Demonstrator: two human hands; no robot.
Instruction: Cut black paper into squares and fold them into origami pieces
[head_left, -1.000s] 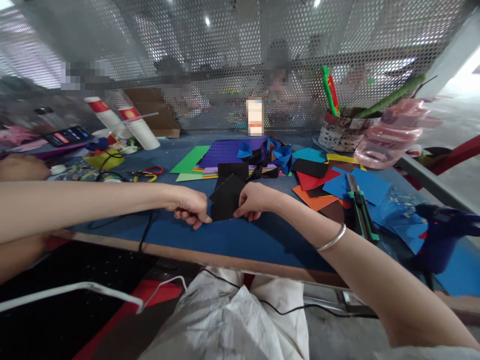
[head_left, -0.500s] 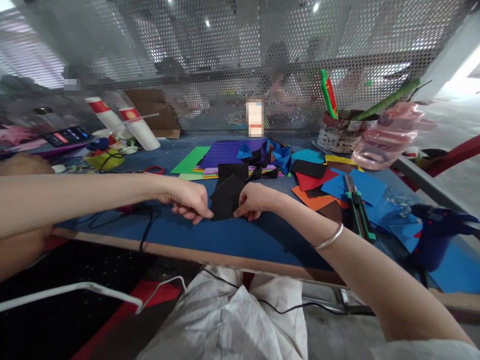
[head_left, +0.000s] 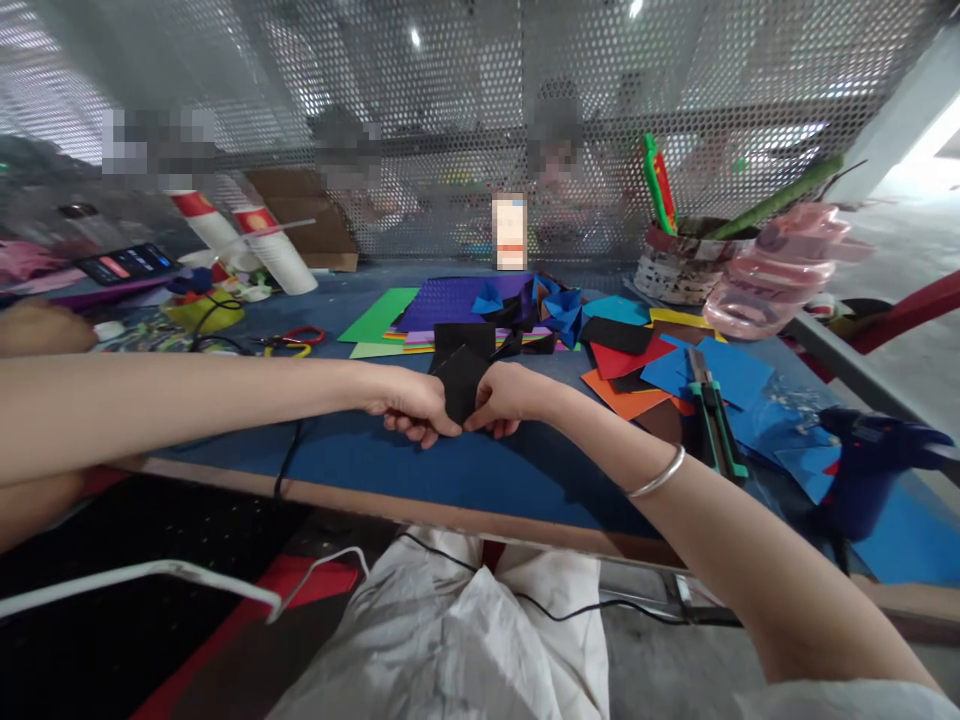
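Observation:
A sheet of black paper (head_left: 460, 378) lies at the middle of the blue table, near its front. My left hand (head_left: 417, 403) is closed on its lower left edge, thumb and index finger pinched together. On the other side, my right hand (head_left: 500, 397) pinches the lower right edge, so the fingertips of both hands almost meet. The fingers partly hide the paper's lower part. Just behind it are another black piece (head_left: 465, 337), a stack with a purple sheet (head_left: 442, 300) on top, and folded blue and black paper pieces (head_left: 562, 312).
To the right lie coloured sheets (head_left: 630, 402), a utility knife (head_left: 712, 415) and a dark blue glue gun (head_left: 862, 460). A pink bottle (head_left: 780, 275) stands behind them. Scissors (head_left: 296, 340), paper cups (head_left: 281, 255) and another person's hand (head_left: 45, 325) are at the left.
My left hand has moved right, toward my right hand, bringing the paper's lower left edge inward. The scissors at the left show more fully. My right hand has hardly moved.

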